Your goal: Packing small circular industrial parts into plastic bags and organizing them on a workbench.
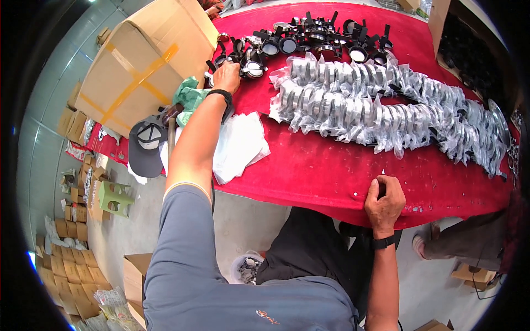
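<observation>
My left hand [227, 76] is stretched out to the far left of the table, closed, among round black-and-silver parts with short black handles [253, 68]. Its fingertips are partly hidden, so what they grip cannot be told. By the near table edge, my right hand [385, 204] rests with curled fingers, thumb against forefinger. A tiny white speck [383, 172] shows just beyond its fingers; whether the hand holds it is unclear. More of the same black-handled parts [317, 36] lie heaped at the back. Between the heap and my right hand stand long rows of round pieces in clear plastic bags [353, 110].
A large taped cardboard box [138, 66] stands at the left. Near my left forearm lie green plastic [189, 99], white sheets [238, 146] and a dark cap [147, 144]. Another box [441, 25] is at the far right. A person's leg [466, 240] shows beside the table.
</observation>
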Available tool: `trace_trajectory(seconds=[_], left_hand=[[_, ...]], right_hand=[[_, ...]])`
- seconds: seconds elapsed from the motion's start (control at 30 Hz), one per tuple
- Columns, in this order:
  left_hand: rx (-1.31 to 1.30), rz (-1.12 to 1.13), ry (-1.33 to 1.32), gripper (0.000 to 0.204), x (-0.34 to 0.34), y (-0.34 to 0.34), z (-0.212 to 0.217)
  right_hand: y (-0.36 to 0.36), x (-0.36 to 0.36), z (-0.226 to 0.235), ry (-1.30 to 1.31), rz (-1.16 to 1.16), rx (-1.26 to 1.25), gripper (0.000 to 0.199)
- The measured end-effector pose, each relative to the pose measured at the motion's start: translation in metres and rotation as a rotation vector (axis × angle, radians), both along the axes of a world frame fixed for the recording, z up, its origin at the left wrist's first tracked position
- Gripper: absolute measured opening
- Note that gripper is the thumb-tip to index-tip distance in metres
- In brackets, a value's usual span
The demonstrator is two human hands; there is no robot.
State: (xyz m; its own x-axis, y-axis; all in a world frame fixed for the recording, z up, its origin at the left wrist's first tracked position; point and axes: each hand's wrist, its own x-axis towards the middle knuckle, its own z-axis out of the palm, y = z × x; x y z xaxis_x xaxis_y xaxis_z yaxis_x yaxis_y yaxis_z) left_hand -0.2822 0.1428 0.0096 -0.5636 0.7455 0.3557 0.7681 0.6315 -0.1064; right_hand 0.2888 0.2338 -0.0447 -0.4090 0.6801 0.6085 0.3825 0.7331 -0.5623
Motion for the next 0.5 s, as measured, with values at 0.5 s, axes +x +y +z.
trace_trajectory(seconds=[0.5], left_hand=[[0.857, -0.161, -0.895, 0.036, 0.120, -0.050, 0.059]], right_hand=[[0.003, 0.009, 0.001, 0.117, 0.034, -0.107, 0.005]])
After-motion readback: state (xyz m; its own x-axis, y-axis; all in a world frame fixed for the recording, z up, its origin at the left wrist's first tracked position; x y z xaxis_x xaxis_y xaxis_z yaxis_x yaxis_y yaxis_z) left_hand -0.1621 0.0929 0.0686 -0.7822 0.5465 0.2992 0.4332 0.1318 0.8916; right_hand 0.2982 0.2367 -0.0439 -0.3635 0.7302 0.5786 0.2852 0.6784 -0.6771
